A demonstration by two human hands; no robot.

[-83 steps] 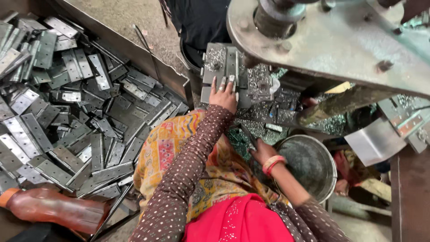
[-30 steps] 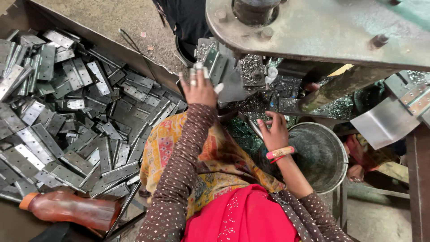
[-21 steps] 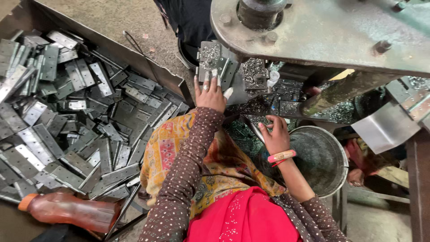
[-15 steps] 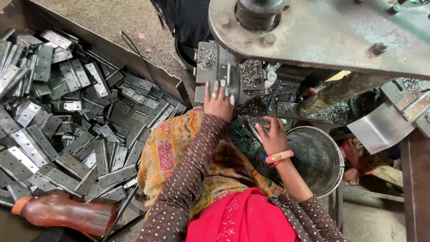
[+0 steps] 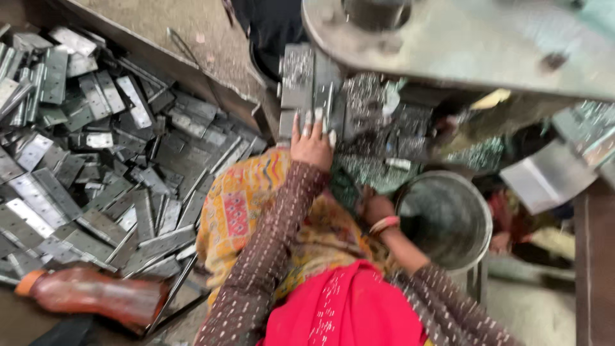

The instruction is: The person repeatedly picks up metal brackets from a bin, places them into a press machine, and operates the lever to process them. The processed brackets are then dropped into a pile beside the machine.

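Observation:
My left hand point(image 5: 312, 142) reaches forward with its fingertips on a stack of grey metal hinge plates point(image 5: 307, 90) standing on the press bed under the big machine head point(image 5: 461, 38). My right hand point(image 5: 378, 208) is lower, beside the rim of a round steel bucket point(image 5: 445, 221); its fingers are tucked behind my patterned cloth, so what it holds is hidden. The view is blurred by motion.
A large heap of loose hinge plates point(image 5: 83, 160) fills a tray at the left. A brown bottle point(image 5: 96, 296) lies at the lower left. A bent metal sheet point(image 5: 544, 179) and metal scraps point(image 5: 397, 128) sit at the right under the machine.
My left hand lifted, then came back down on the stacked plates on the press bed. My right hand dropped from the scraps toward the bucket rim. The view shifted and blurred.

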